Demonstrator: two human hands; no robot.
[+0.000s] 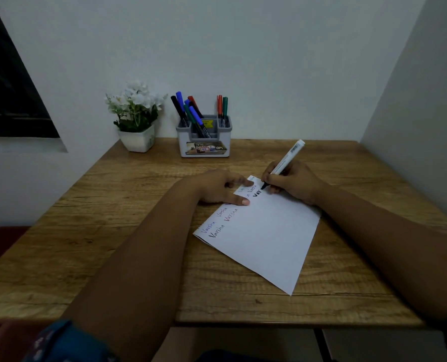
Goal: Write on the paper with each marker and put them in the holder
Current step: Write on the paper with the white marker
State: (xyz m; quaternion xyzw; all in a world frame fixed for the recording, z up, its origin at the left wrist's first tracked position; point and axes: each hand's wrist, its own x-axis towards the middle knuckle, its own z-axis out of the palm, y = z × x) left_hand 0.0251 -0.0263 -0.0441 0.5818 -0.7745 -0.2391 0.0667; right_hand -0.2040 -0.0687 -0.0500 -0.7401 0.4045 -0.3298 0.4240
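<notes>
Marker (285, 164) — right hand (291, 182) writes on paper (266, 236).

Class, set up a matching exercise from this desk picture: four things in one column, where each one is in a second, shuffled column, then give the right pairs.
Things:
1. white-barrelled black marker
2. white sheet of paper
3. grey plastic marker holder
4. white flowers in a white pot

Places:
A. at the back of the wooden table, left of the holder
B. gripped in the right hand
C. flat under the left hand
D. by the wall, full of coloured markers

Pairs: 1-B, 2-C, 3-D, 4-A
</notes>
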